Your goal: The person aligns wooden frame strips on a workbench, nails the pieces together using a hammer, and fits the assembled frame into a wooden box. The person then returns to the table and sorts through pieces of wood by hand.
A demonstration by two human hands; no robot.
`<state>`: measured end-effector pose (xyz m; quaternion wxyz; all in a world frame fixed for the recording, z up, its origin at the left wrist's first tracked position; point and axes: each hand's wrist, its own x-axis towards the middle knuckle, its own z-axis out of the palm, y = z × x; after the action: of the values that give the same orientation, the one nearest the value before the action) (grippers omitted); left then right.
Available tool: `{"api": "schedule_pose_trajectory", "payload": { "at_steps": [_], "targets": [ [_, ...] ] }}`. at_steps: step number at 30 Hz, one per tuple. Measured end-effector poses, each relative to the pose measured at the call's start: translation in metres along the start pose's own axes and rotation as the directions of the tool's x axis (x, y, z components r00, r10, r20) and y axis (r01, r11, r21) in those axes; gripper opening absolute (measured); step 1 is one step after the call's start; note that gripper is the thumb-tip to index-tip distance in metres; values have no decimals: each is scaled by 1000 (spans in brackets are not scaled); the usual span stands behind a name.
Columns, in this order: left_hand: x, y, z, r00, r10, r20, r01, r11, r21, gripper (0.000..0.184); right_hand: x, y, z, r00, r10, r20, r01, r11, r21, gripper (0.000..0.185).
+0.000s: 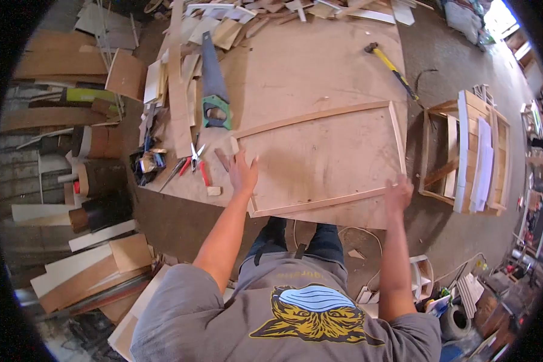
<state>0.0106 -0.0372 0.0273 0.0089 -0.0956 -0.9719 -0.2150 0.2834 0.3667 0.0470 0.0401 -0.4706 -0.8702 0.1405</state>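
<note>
Wooden frame (320, 204) flat on desk (295, 66) before you: likely light, may rack; hold opposite sides near corners. Your left hand (244, 173): fingers apart. Right hand (399, 194): curled, can't tell if clamped.

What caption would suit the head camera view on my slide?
Left hand and right hand at opposite sides of a wooden frame, handsaw and hammer beyond it on the worktable.

This is a woodworking workshop. A handsaw (214, 78), a hammer (393, 69), a red-handled hand tool (194, 159) and a slim wooden frame (314, 119) lie on the counter (283, 72), with wood scraps (226, 33) heaped at the far end. Boards (93, 274) pile up at left; a slatted wooden piece (463, 151) stands at right.
</note>
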Motion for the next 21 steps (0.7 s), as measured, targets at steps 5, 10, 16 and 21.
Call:
{"api": "schedule_pose_trajectory", "payload": {
  "at_steps": [5, 10, 16, 21],
  "targets": [
    [-32, -31, 0, 940, -338, 36, 338, 941, 14, 55, 64, 27, 12, 991, -130, -37, 126, 988, -93, 46],
    [-37, -30, 8, 912, -408, 51, 407, 913, 20, 45, 75, 22, 16, 998, -57, 3, 57, 996, -74, 41],
    [-30, -33, 14, 928, -372, 25, 372, 928, 8, 33, 82, 36, 14, 997, 8, 70, -8, 1000, -11, 20],
    [18, -33, 12, 959, -276, 69, 276, 961, 12, 26, 58, 49, 0, 999, 43, 30, -45, 997, 67, 16]
  ]
}}
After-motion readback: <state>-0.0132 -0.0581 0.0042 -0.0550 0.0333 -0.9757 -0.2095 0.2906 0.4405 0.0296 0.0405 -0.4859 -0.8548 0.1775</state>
